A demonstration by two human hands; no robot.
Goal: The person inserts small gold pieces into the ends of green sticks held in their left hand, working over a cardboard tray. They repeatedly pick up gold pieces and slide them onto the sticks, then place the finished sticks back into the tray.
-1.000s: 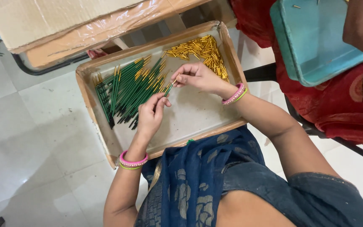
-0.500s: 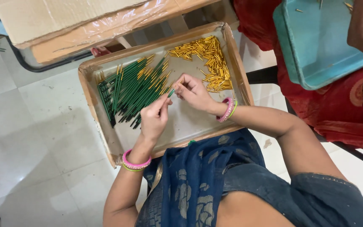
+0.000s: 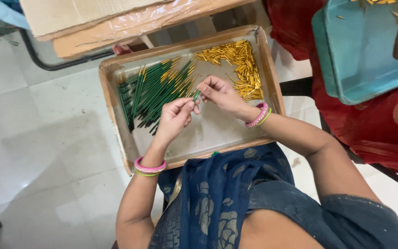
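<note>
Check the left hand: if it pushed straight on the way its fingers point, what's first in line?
The left hand points up-right, so it likely meets the right hand first; both pinch one green stick. Beyond lies the pile of gold caps.

I see bright, even daylight with soft shadows. The white floor (image 3: 33, 152) throws a pale glare at lower left. The tray (image 3: 116, 120) is sharp; the top corners look softer and slightly stretched.
</note>
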